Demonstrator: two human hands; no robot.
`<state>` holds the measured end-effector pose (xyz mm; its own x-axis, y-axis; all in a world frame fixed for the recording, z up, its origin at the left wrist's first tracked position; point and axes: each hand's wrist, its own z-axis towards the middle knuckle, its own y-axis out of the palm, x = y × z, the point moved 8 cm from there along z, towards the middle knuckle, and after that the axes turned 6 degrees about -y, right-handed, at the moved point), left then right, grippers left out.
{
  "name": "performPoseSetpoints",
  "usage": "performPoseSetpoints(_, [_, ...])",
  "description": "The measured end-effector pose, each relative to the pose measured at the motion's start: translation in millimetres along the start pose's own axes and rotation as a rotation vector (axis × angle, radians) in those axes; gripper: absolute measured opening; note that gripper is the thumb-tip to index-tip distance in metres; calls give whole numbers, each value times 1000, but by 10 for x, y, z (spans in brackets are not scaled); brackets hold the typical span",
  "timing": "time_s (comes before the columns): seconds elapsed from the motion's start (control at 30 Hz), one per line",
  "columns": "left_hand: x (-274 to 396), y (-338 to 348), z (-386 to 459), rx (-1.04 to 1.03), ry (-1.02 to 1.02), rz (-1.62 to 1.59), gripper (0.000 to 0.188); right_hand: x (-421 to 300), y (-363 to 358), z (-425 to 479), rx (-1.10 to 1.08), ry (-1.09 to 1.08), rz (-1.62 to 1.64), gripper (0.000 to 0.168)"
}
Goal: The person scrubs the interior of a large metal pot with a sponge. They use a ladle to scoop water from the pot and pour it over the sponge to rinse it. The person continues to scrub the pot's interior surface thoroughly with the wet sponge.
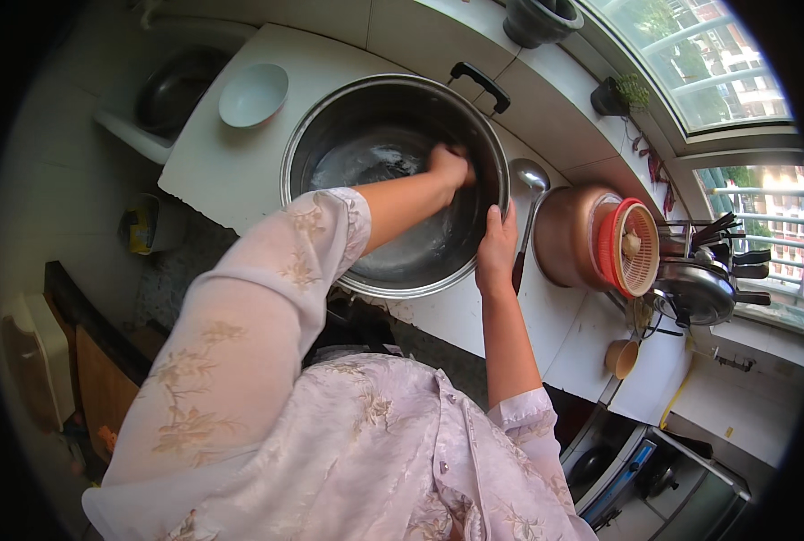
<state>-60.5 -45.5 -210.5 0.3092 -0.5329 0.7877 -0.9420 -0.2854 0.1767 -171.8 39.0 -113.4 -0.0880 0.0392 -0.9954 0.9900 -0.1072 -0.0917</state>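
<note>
A large, deep stainless-steel pot [395, 86] stands on the white counter, with some water and light reflections on its bottom. Inside it, near the right wall, is my left hand [451, 169], blurred, its fingers curled down; whether they hold anything is hidden. My right hand [498, 247] grips the pot's rim at the lower right, thumb near the inner edge. A black handle [483, 84] sticks out at the pot's upper right. Just beyond the right side of the pot lies a metal ladle [532, 177] with a dark handle. Left of the pot sits a white bowl [253, 96].
Right of the ladle, a copper-coloured pot [567, 237] stands beside red and cream plastic baskets [635, 250]. Farther right are a lidded metal pan [699, 294] and a small tan bowl [622, 358]. A sink [128, 135] is at far left. A grey mortar [540, 24] sits on the ledge.
</note>
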Motion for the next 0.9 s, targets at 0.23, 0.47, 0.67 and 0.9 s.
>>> performPoseSetpoints(0.23, [-344, 248, -650, -645, 31, 744, 30, 54, -71, -144, 36, 38, 90, 48])
performPoseSetpoints(0.47, [179, 18, 159, -12, 55, 102, 20, -75, -52, -336, 45, 104, 1, 58])
performPoseSetpoints(0.67, [-14, -207, 517, 13, 35, -121, 19, -25, -36, -621, 103, 105, 58, 57])
performPoseSetpoints(0.9, [-177, 48, -973, -692, -428, 161, 25, -44, -232, 190, 173, 10, 295, 60])
